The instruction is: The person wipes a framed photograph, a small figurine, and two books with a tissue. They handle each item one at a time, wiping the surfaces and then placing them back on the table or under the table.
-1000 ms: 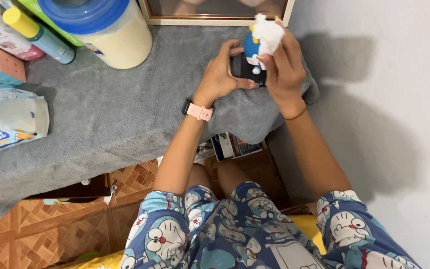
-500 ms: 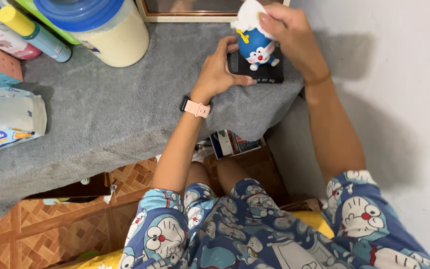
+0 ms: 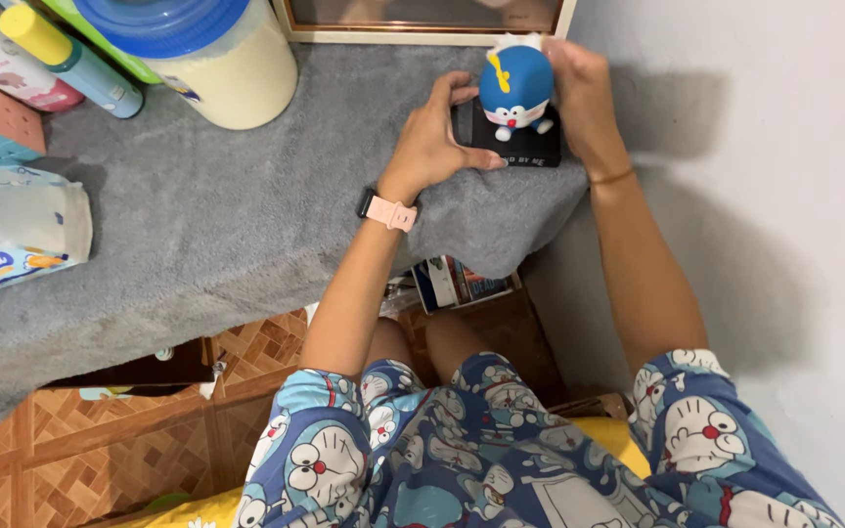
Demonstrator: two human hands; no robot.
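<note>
Change: since half a second ago the right hand [image 3: 584, 93] has been lowered from the top of the blue cat figurine [image 3: 516, 90] to its far side, and the white wipe is now almost hidden, only a scrap being seen behind the figurine's head.
Lap: blue cartoon-print pyjamas [image 3: 462, 460] are seen nearest, with a woven brown floor mat [image 3: 100, 440] to the left.
Below the counter: a few books [image 3: 457, 284] are stacked in a brown box under the overhang.
Left wrist: a pink watch strap [image 3: 388, 211] is worn.
Left hand [image 3: 437, 137]: it is laid half-curled against the near-left side of the black base [image 3: 520, 137], thumb along the front edge, so that the base appears to be steadied; nothing is clasped in it.
Figurine: it is stood upright on its black base at the far right corner of the counter, on the grey fleece cover [image 3: 246, 225].
Right hand: it is cupped round the figurine's right and back, seemingly pressing the wipe there; whether the fingers are fully closed cannot be told.
Left side: a soft pack of wipes [image 3: 12, 235] is lying well apart.
Far: a cream tub with a blue lid [image 3: 198, 49], bottles [image 3: 70, 59] and a framed picture [image 3: 422, 24] are crowded along the back, the frame just behind the figurine.
</note>
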